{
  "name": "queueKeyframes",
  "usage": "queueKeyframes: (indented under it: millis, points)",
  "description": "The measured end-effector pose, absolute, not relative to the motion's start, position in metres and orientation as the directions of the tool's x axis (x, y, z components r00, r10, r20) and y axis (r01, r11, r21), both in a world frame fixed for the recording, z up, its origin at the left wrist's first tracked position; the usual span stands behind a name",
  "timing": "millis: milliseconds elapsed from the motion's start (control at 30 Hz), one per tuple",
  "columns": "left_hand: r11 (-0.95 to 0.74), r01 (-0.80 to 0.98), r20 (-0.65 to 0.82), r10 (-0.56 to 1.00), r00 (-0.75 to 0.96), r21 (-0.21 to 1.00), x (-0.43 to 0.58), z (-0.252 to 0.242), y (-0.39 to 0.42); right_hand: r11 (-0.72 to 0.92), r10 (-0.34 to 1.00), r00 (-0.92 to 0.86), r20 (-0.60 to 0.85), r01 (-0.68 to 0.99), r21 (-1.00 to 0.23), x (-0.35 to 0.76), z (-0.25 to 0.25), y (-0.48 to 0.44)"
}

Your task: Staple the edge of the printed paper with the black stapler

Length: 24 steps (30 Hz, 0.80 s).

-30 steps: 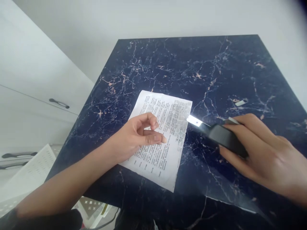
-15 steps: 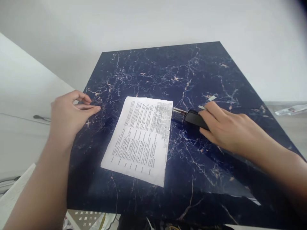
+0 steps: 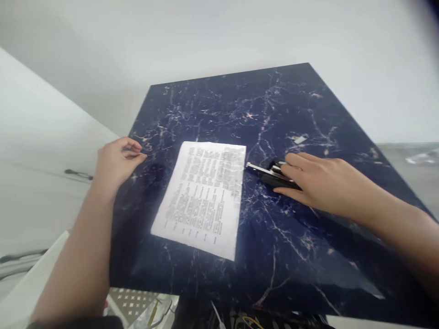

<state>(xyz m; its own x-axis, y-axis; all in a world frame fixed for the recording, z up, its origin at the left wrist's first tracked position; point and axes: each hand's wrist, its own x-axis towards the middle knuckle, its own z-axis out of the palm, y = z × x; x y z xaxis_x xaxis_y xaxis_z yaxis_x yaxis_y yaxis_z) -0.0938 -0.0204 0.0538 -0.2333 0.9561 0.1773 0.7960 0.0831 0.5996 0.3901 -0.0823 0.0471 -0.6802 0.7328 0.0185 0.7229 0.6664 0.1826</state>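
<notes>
Stapler (image 3: 269, 179) gripped by fingers of the right hand (image 3: 318, 180), just beside 1 printed sheet (image 3: 202, 196) on the tabletop (image 3: 212, 114); left hand (image 3: 114, 160) has curled fingers, tips slightly parted

I have a smooth, glossy surface (image 3: 219, 109) before me, patterned like polished marble, and on it a sheet (image 3: 199, 196) of thin, matt paper. The stapler (image 3: 281, 181) in my right hand (image 3: 315, 183) pairs black plastic with a bare metal strip (image 3: 254, 167). Nearer the surface's right edge lies a pale piece (image 3: 300, 140), perhaps metal, too small to tell. Beyond the far edge, the wall (image 3: 222, 36) looks smooth and matt; my left sleeve (image 3: 78, 323) is dark cloth.
</notes>
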Motion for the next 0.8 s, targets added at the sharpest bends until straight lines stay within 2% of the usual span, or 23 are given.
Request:
queueKeyframes:
  millis: [133, 333, 533, 700, 800]
  points:
    - [0.181, 0.743, 0.107, 0.941, -0.322, 0.645, -0.139, 0.060, -0.015, 0.677, 0.705, -0.703, 0.094, 0.706, 0.208, 0.393, 0.038, -0.081]
    - [0.311, 0.747, 0.197, 0.840, -0.505, 0.588, -0.190, 0.054, -0.016, 0.674, 0.719, -0.689, 0.091, 0.723, 0.147, 0.399, 0.030, -0.078]
    - [0.283, 0.664, 0.146, 0.845, -0.514, 0.692, -0.205, 0.040, -0.012, 0.648, 0.755, -0.654, 0.056, 0.756, 0.092, 0.402, 0.028, -0.078]
    - [0.365, 0.759, 0.150, 0.845, -0.513, 0.540, -0.207, 0.039, -0.009, 0.610, 0.791, -0.612, 0.005, 0.790, 0.065, 0.403, 0.028, -0.078]
    - [0.370, 0.778, 0.149, 0.852, -0.502, 0.508, -0.205, 0.041, -0.009, 0.601, 0.799, -0.601, -0.016, 0.797, 0.056, 0.402, 0.028, -0.077]
